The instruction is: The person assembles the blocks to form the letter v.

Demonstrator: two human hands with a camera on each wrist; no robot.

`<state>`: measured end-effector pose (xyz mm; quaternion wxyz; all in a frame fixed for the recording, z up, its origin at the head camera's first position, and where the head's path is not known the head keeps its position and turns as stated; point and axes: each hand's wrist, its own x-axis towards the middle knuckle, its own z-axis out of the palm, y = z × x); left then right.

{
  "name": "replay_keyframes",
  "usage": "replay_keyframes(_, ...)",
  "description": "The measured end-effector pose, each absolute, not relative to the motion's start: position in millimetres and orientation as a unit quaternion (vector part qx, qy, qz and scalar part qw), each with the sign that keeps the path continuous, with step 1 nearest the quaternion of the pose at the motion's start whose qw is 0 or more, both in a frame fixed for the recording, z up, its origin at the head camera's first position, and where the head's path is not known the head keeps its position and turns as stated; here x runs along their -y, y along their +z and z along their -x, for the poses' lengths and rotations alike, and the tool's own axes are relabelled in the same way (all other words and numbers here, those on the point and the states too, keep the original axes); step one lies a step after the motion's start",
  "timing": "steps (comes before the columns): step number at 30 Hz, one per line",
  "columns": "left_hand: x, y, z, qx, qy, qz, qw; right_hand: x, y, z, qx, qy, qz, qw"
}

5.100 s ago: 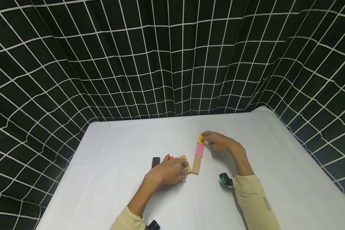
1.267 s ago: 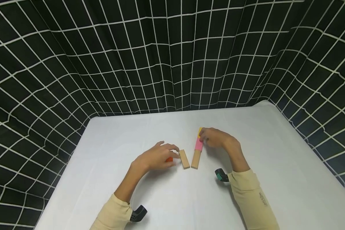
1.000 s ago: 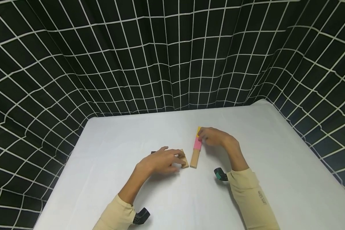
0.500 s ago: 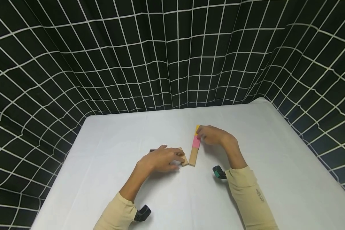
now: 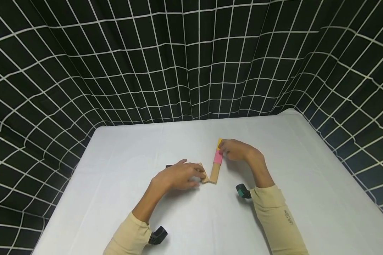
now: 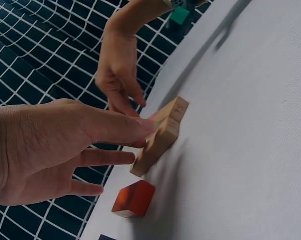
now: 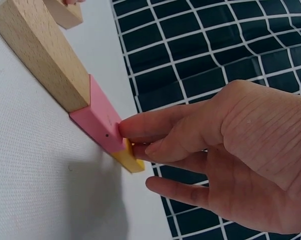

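Observation:
My left hand reaches over a plain wooden block, its fingertips touching the block and its thumb held apart in the head view. This block lies at a slant, its near end against a second wooden block. A pink block and a yellow block continue from that second block in a straight row. My right hand is at the row's far end, with loosely bent fingers touching the side of the pink and yellow blocks.
Under my left hand lies an orange-red block, hidden in the head view. A dark block shows only one corner behind that hand. The white table ends at a black curtain with a white grid.
My left hand has come from beside the slanted wooden block onto it, and the block's near end has closed against the second block. The right hand has slid slightly nearer along the row.

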<state>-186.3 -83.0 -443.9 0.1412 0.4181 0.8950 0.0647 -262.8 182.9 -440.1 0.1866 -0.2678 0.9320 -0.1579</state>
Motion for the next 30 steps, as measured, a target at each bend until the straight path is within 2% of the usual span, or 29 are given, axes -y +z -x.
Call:
replay_keyframes(20, 117, -436, 186, -0.917, 0.08, -0.367, 0.135, -185, -440, 263, -0.931, -0.165, 0.259, 0.196)
replay_keyframes(30, 129, -445, 190, -0.93, 0.061, -0.345, 0.111, -183, -439, 264, -0.931, -0.169, 0.253, 0.2)
